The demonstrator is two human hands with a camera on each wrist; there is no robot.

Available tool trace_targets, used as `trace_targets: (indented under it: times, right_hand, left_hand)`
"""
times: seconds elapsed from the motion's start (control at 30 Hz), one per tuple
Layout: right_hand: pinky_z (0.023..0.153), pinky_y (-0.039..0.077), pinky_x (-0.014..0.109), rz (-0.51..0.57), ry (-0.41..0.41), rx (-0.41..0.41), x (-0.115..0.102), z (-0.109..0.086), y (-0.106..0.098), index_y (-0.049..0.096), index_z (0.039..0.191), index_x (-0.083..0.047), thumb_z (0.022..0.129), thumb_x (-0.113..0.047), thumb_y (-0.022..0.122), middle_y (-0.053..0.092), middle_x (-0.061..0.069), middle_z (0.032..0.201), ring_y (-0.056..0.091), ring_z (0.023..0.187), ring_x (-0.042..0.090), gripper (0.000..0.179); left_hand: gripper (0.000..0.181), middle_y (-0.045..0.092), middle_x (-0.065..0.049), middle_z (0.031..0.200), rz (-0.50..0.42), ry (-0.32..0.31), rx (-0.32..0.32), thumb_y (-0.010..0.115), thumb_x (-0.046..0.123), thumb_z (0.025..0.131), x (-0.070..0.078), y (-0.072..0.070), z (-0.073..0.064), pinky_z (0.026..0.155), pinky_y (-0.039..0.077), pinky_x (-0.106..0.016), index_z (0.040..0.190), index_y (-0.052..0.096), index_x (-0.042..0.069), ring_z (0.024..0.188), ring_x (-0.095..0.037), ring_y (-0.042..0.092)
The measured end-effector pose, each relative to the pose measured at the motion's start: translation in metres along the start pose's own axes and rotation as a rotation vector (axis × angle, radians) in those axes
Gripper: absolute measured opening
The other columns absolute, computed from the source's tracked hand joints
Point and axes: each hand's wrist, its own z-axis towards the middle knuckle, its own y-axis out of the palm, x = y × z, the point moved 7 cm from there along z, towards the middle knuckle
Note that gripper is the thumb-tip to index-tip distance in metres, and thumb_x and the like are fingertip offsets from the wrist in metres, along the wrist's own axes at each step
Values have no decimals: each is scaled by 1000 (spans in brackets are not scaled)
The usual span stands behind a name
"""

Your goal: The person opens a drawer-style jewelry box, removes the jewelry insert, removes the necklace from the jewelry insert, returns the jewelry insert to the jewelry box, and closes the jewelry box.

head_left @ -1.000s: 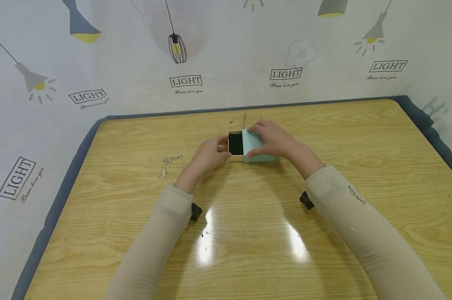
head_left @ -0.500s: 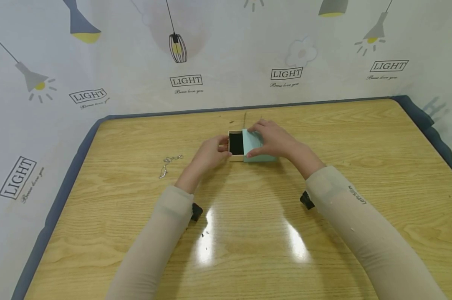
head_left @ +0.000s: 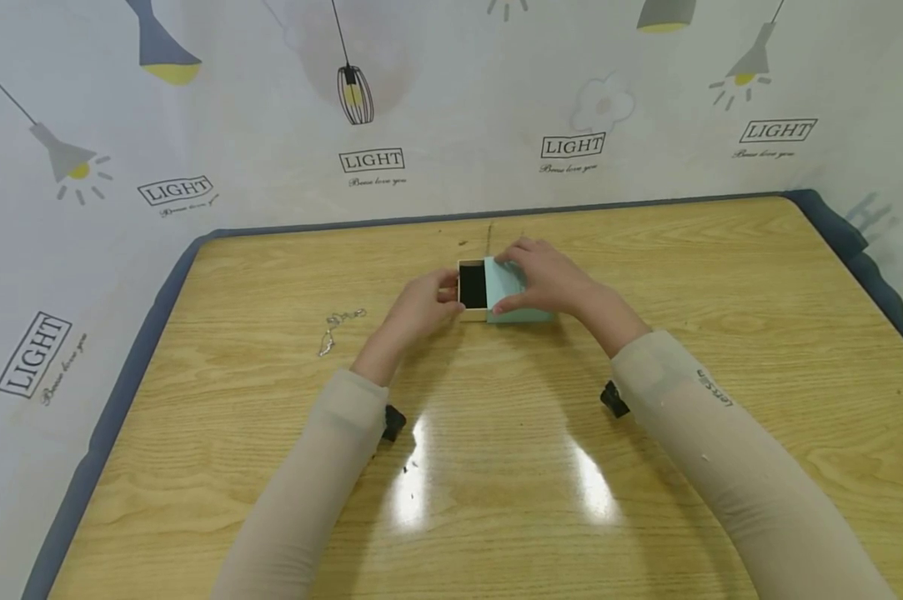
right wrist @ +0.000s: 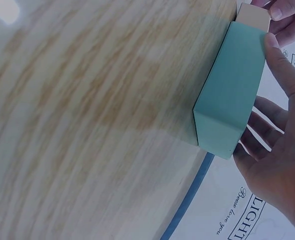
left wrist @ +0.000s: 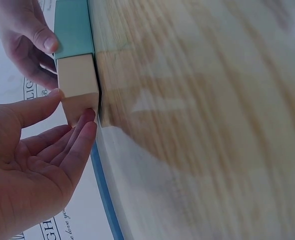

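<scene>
A small drawer-style gift box lies near the far middle of the table, its pale teal sleeve (head_left: 502,287) covering the right part. From the left end of the sleeve sticks out the cream inner tray (left wrist: 78,75), lined with a black pad (head_left: 472,287). My left hand (head_left: 419,304) holds the tray's outer end, thumb at one edge and fingertips against the end face. Across the sleeve, my right hand (head_left: 544,279) grips it with the thumb on the near side and the other fingers on the far side. A silver chain bracelet (head_left: 331,325) lies left of my left hand.
The wood-grain table (head_left: 496,500) has a dark blue edge (head_left: 331,225) along the back and sides. Behind it hangs a white lamp-print cloth (head_left: 466,100). Small dark specks (head_left: 409,468) lie on the near part of the table.
Almost nothing differs. Both hands keep their places on the box, and the bracelet stays where it was.
</scene>
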Motion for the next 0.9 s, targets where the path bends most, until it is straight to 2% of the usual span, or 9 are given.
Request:
trace_targets:
  times: [0.9]
  right_hand:
    - [110,44,49,-6,1,-1,0,0,0,50,143,-9,76,-48,84,48,11,146,45,132,33,85]
  left_hand:
    - [60,46,-11,154,6,-4,-3,63,15,99,2,3,3,113,46,-38,153,37,9,134,-26,55]
